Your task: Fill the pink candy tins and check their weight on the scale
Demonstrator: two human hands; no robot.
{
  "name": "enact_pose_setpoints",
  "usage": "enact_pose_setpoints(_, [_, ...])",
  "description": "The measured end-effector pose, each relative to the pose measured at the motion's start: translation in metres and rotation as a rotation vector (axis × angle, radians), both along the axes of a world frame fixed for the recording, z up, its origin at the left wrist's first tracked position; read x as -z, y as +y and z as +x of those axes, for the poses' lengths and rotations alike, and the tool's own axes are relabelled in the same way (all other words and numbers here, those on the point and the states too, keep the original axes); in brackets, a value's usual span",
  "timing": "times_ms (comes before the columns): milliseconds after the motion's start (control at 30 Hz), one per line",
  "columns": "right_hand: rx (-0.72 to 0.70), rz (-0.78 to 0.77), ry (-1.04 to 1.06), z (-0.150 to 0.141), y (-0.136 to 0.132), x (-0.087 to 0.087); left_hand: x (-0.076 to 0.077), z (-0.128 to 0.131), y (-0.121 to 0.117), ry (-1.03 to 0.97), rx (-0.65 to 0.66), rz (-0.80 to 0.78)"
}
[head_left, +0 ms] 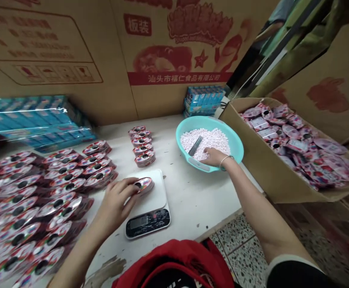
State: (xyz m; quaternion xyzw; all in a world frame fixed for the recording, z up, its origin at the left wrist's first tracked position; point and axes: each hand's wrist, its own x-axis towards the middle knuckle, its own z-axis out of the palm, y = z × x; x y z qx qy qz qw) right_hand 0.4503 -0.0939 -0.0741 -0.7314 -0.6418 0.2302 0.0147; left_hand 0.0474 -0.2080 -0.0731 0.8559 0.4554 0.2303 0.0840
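1. Steadying one pack (146,185) on the scale (159,188), our left hand (118,200) has its grip closed around the left end.
2. Our right hand (215,157) reaches among the pellets (219,138) in the basin (237,146), near a dark scoop (196,146); we cannot tell whether its grip has closed on any.
3. We judge this pack unfinished: the display (139,222) seems to show zeros. Plenty of pellets are left.
4. Behind the scale we have a short row (144,158) of packs, with many more (18,210) crowding the counter (186,200) at left. We cannot tell which are filled.
5. Our packs look glossy and oval-topped, each with a dark round spot; the pellets are small, pale and rounded, the basin smooth turquoise plastic, the scale's plate flat and white.
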Motion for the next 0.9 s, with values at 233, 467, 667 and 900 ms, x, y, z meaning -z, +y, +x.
enact_pose_setpoints(233, [0.054,0.064,0.315,0.004,-0.001,0.007,-0.003,0.007,-0.012,-0.098,-0.096,-0.063])
enact_pose_setpoints(467, [0.542,0.193,0.783,0.01,-0.004,-0.004,0.013,-0.026,-0.053,-0.25,-0.386,-0.288])
enact_pose_setpoints(667, [0.62,0.12,1.144,0.001,-0.014,-0.027,0.058,-0.019,-0.076,-0.567,-0.524,-0.826])
enact_pose_setpoints(900, [0.6,0.075,1.266,-0.027,-0.026,-0.042,0.061,-0.007,-0.081,-0.695,-0.488,-0.92])
